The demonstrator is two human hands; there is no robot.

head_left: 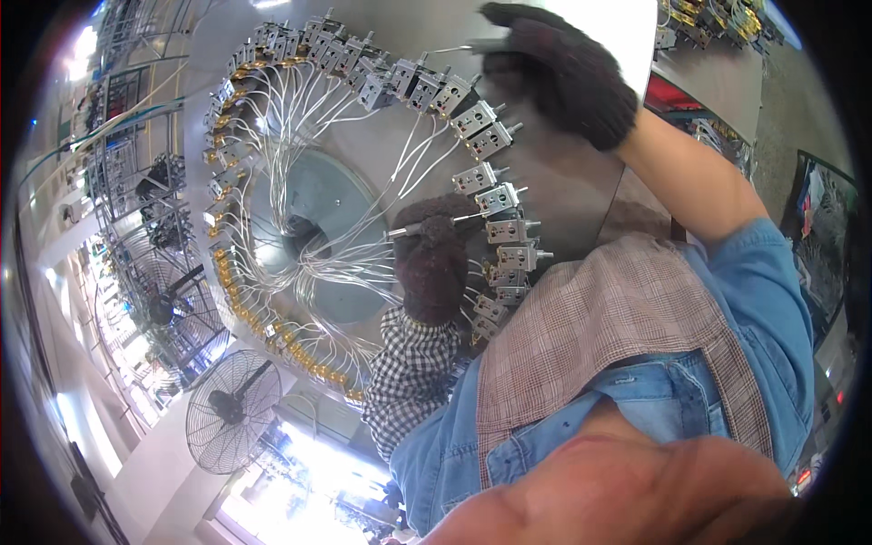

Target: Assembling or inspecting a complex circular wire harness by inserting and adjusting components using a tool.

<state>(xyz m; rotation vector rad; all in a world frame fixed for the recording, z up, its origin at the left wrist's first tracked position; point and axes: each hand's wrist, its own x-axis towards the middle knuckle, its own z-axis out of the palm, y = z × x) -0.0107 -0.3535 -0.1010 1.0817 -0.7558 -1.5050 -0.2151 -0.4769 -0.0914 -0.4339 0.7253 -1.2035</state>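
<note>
My left hand [431,268], in a dark knit glove with a checkered sleeve above it, is closed around a slim silver pen-like tool [411,229]. The tool's thin tip points at the nearby row of small metal boxes with stub shafts [498,199]. Farther off at the upper right is my right hand [563,77], also dark-gloved and slightly blurred. A thin metal rod [450,49] sticks out leftward from its fingertips, close to the boxes on the far side. Pale thin tubes [350,271] run from the boxes toward the middle of the ring.
The boxes stand around a metal table [568,173] with a round grey disc [341,195] at its centre. Brass-coloured parts [241,295] line the left rim. A fan [233,409] stands at lower left. More such parts [718,23] lie at the upper right.
</note>
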